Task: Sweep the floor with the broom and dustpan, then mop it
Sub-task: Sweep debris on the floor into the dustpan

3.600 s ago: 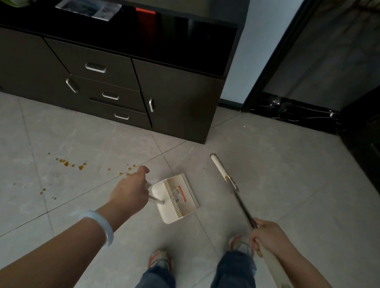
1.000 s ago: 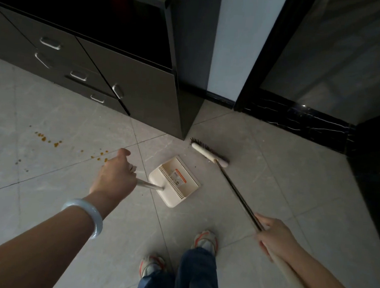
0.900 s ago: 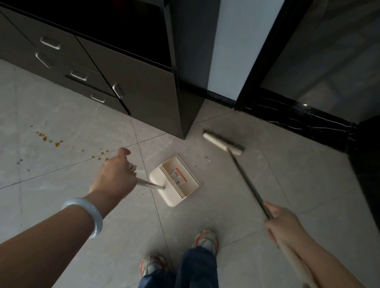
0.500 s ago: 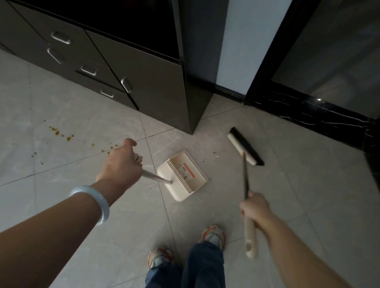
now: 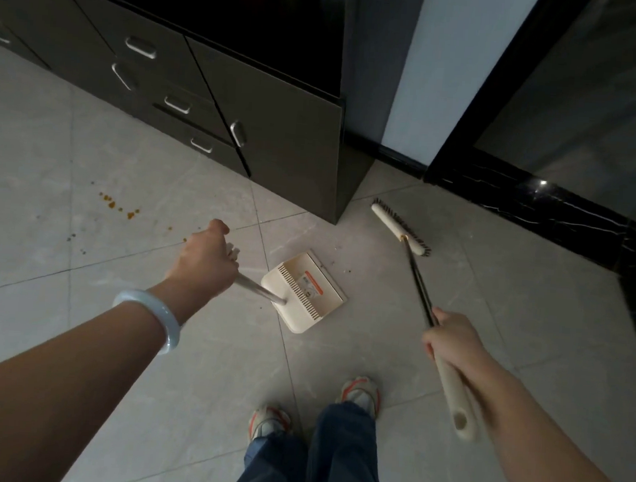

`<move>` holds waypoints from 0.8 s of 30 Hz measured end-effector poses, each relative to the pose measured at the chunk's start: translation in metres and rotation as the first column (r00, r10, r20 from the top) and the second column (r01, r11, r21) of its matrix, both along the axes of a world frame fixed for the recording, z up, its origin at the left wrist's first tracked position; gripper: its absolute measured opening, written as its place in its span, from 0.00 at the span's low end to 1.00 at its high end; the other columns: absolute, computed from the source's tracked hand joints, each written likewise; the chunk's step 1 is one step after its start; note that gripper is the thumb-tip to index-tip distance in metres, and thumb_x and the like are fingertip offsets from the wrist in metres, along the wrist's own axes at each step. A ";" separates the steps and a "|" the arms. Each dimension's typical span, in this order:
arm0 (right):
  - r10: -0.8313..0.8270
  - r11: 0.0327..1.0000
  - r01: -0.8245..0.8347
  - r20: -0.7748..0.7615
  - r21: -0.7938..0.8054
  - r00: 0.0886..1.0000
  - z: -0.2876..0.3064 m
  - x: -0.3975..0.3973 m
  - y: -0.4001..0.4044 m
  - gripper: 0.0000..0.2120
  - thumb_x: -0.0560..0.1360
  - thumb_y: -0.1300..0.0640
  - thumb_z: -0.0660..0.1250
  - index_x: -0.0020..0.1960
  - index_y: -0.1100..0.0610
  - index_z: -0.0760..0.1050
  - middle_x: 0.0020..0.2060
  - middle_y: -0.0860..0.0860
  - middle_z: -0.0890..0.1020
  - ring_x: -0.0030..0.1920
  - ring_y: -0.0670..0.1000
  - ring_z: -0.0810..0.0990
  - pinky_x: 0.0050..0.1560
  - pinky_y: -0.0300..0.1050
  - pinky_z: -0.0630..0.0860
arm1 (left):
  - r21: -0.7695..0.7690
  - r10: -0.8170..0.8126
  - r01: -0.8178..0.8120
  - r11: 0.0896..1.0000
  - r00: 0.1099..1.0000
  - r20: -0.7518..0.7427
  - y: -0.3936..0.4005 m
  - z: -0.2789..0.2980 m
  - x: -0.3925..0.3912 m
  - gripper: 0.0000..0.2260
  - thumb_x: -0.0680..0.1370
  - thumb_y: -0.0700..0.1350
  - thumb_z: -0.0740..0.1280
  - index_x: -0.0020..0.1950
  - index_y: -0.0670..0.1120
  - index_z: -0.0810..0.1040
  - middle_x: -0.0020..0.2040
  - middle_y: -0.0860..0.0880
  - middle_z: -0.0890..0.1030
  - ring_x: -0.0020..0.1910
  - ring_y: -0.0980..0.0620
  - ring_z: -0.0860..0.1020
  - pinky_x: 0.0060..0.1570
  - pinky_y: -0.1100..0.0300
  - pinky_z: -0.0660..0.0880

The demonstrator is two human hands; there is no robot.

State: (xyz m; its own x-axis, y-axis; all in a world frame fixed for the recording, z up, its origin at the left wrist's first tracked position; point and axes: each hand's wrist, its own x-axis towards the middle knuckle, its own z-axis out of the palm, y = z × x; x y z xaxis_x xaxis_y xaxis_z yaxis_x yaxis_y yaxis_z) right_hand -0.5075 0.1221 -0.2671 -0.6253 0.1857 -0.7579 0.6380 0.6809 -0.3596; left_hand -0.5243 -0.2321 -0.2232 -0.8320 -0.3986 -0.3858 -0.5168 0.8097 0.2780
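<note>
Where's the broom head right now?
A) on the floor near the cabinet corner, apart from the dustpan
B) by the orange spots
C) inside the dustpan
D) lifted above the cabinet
A: the broom head rests on the tiles by the cabinet corner, clear of the dustpan.

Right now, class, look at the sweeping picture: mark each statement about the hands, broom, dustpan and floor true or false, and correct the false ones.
1. The left hand holds the dustpan by its handle. True.
2. The broom head lies inside the dustpan. False: it is on the floor tiles, apart from the pan, near the cabinet corner.
3. The right hand grips the broom handle. True.
4. The orange specks are already in the dustpan. False: they lie on the floor, left of the left hand.
</note>
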 end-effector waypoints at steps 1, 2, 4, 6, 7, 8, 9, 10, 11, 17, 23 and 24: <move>0.001 1.000 -0.002 0.004 0.006 1.000 -0.006 -0.006 -0.007 0.26 0.66 0.72 0.63 0.64 0.61 0.75 0.24 0.56 0.77 0.15 0.45 0.73 0.18 0.31 0.66 | -0.006 0.005 -0.005 1.000 1.000 0.005 -0.003 0.001 0.002 0.21 0.75 0.41 0.69 0.67 0.44 0.69 0.51 0.43 0.79 0.46 0.45 0.77 0.44 0.53 0.77; -0.003 1.000 0.003 0.015 -0.001 1.000 -0.012 -0.006 -0.016 0.25 0.67 0.72 0.62 0.63 0.60 0.76 0.25 0.56 0.77 0.14 0.44 0.72 0.17 0.31 0.66 | -0.010 0.005 -0.005 1.000 1.000 0.009 -0.006 0.000 0.003 0.21 0.75 0.40 0.69 0.67 0.43 0.69 0.50 0.42 0.79 0.46 0.45 0.77 0.43 0.53 0.77; 0.040 0.999 -0.038 0.064 -0.033 0.997 -0.022 0.012 -0.036 0.24 0.69 0.71 0.60 0.63 0.59 0.77 0.30 0.57 0.79 0.17 0.46 0.75 0.18 0.33 0.69 | -0.017 -0.001 0.001 1.000 1.000 0.013 -0.012 -0.002 0.005 0.20 0.75 0.40 0.68 0.66 0.43 0.69 0.48 0.43 0.78 0.44 0.46 0.75 0.42 0.54 0.74; 0.121 0.991 -0.112 0.142 -0.068 0.983 -0.024 0.047 -0.052 0.26 0.71 0.70 0.59 0.68 0.58 0.72 0.39 0.59 0.81 0.21 0.49 0.77 0.19 0.37 0.71 | -0.017 -0.006 0.006 1.000 1.000 -0.002 -0.016 -0.003 0.005 0.20 0.76 0.40 0.68 0.66 0.42 0.68 0.46 0.44 0.78 0.44 0.47 0.74 0.41 0.54 0.72; 0.150 0.986 -0.133 0.179 -0.101 0.972 -0.019 0.066 -0.055 0.28 0.72 0.70 0.58 0.71 0.56 0.69 0.41 0.59 0.81 0.21 0.48 0.76 0.18 0.37 0.69 | -0.017 -0.012 0.012 1.000 1.000 -0.010 -0.019 -0.003 0.004 0.20 0.76 0.41 0.67 0.67 0.42 0.68 0.45 0.44 0.78 0.43 0.47 0.74 0.41 0.54 0.71; 0.165 0.980 -0.138 0.195 -0.141 0.967 -0.011 0.083 -0.055 0.30 0.71 0.70 0.57 0.71 0.54 0.69 0.37 0.57 0.81 0.19 0.47 0.74 0.18 0.36 0.68 | -0.017 -0.019 0.019 1.000 1.000 -0.016 -0.021 -0.003 0.004 0.20 0.76 0.41 0.67 0.67 0.42 0.68 0.45 0.45 0.77 0.43 0.47 0.74 0.41 0.54 0.70; 0.177 0.973 -0.141 0.195 -0.182 0.965 0.001 0.097 -0.053 0.30 0.71 0.71 0.57 0.70 0.52 0.70 0.31 0.55 0.80 0.17 0.47 0.72 0.18 0.36 0.67 | -0.013 -0.024 0.023 1.000 1.000 -0.019 -0.022 -0.002 0.004 0.19 0.77 0.41 0.66 0.67 0.42 0.67 0.44 0.45 0.77 0.43 0.47 0.73 0.41 0.54 0.69; 0.180 0.967 -0.138 0.192 -0.213 0.965 0.014 0.107 -0.048 0.31 0.70 0.71 0.57 0.69 0.50 0.71 0.25 0.53 0.78 0.17 0.47 0.71 0.19 0.37 0.67 | -0.011 -0.027 0.027 1.000 0.999 -0.021 -0.023 -0.002 0.003 0.19 0.77 0.41 0.66 0.67 0.41 0.67 0.44 0.45 0.76 0.42 0.47 0.73 0.41 0.54 0.69; 0.174 0.964 -0.128 0.194 -0.232 0.965 0.025 0.116 -0.043 0.33 0.69 0.71 0.58 0.69 0.48 0.71 0.23 0.52 0.77 0.17 0.47 0.71 0.19 0.37 0.68 | -0.012 -0.033 0.033 0.999 0.999 -0.025 -0.023 -0.002 0.003 0.19 0.77 0.41 0.66 0.66 0.42 0.67 0.44 0.45 0.75 0.42 0.47 0.73 0.40 0.54 0.70; 0.123 0.976 -0.103 0.096 -0.190 0.988 0.051 0.118 -0.041 0.31 0.70 0.69 0.59 0.68 0.46 0.72 0.22 0.48 0.76 0.18 0.46 0.71 0.20 0.39 0.69 | -0.015 -0.061 0.061 0.998 0.998 -0.016 -0.033 -0.001 0.011 0.17 0.77 0.42 0.67 0.64 0.42 0.69 0.47 0.43 0.77 0.44 0.44 0.75 0.41 0.54 0.71; 0.068 0.992 -0.056 0.104 -0.113 0.992 -0.002 0.098 -0.075 0.33 0.68 0.71 0.60 0.72 0.55 0.68 0.38 0.57 0.81 0.17 0.42 0.74 0.18 0.34 0.68 | -0.011 -0.065 0.065 0.998 0.998 0.007 -0.054 -0.002 0.040 0.19 0.76 0.42 0.68 0.66 0.43 0.68 0.49 0.42 0.80 0.46 0.43 0.77 0.41 0.54 0.74; 0.060 0.990 -0.042 0.124 -0.137 0.990 -0.008 0.106 -0.084 0.32 0.68 0.71 0.60 0.72 0.56 0.69 0.37 0.57 0.81 0.17 0.43 0.74 0.19 0.34 0.68 | -0.013 -0.070 0.070 0.997 0.998 0.006 -0.056 -0.002 0.045 0.19 0.76 0.42 0.68 0.66 0.43 0.68 0.50 0.42 0.80 0.47 0.42 0.78 0.43 0.53 0.75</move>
